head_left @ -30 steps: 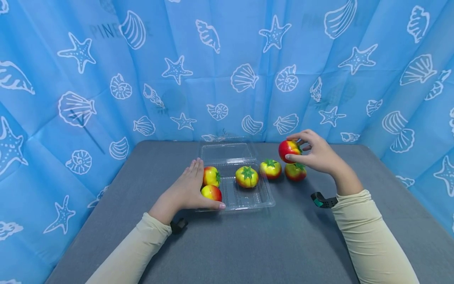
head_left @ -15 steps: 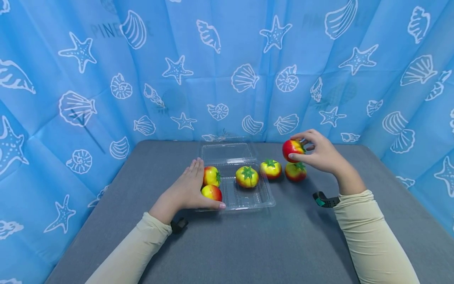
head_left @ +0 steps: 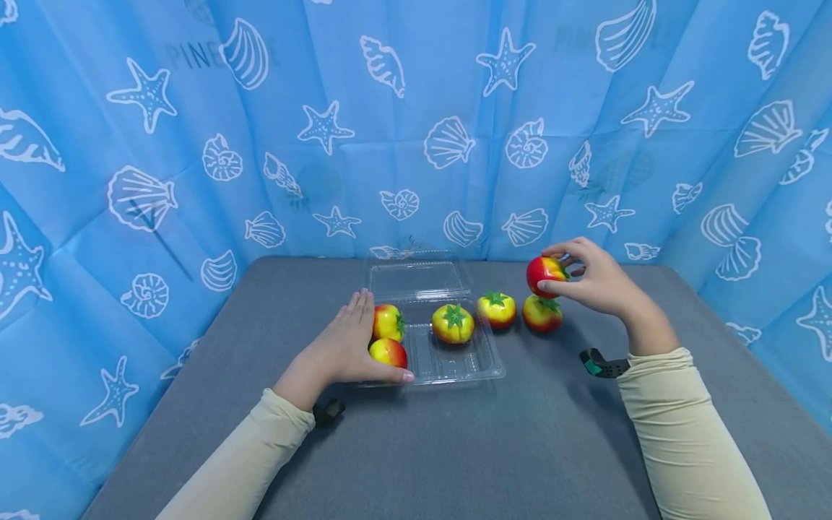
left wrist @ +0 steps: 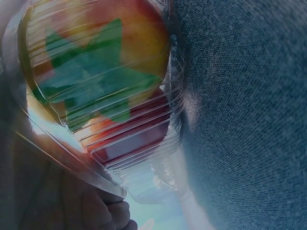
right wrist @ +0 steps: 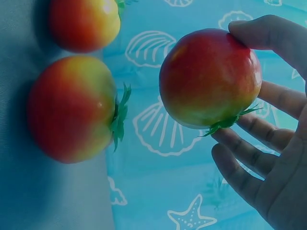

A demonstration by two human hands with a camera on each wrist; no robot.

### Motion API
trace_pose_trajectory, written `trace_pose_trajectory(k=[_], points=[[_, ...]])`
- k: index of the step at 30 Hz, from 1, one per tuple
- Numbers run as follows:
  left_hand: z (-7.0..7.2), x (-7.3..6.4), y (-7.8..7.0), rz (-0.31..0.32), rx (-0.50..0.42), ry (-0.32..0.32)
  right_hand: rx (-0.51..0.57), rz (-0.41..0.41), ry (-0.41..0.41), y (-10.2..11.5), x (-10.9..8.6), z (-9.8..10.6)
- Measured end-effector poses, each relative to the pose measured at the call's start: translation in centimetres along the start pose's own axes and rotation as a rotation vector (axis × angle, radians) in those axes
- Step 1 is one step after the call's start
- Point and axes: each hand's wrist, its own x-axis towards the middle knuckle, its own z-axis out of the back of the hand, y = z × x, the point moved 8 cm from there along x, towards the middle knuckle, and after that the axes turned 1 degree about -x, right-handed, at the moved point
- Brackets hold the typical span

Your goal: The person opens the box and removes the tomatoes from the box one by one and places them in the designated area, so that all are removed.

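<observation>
My right hand (head_left: 596, 280) pinches a red-and-yellow tomato (head_left: 543, 277) between thumb and fingers, raised above the table. In the right wrist view this tomato (right wrist: 204, 72) shows its green leafy top turned toward the palm. My left hand (head_left: 341, 348) rests along the left side of a clear plastic clamshell box (head_left: 489, 365), fingers straight, thumb stretched along its front edge. Inside the box, two tomatoes sit beside that hand, the rear one (head_left: 386, 322) and the front one (head_left: 388, 353); another tomato (head_left: 453, 323) stands toward the right. The left wrist view shows a tomato (left wrist: 139, 48) through the ribbed wall.
Two more tomatoes lie right of the box: one (head_left: 497, 310) close against its side, the other (head_left: 542, 315) below the raised one. The box's lid (head_left: 416, 277) is folded back behind it. A blue shell-print curtain (head_left: 416, 173) hangs along the back of the grey table (head_left: 455, 455).
My right hand has shifted slightly to the right with the tomato in its fingers. The left hand and the box have stayed in place.
</observation>
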Motion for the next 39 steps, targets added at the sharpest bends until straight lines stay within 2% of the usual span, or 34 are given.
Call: trace_pose_trajectory(k=[31, 39], points=[[-0.1, 0.0, 0.2, -0.003, -0.004, -0.001, -0.052, -0.089, 0.068, -1.9, 0.1, -0.1], [-0.1, 0.0, 0.1, -0.002, -0.004, 0.001, -0.056, -0.087, 0.084, -2.3, 0.1, -0.2]])
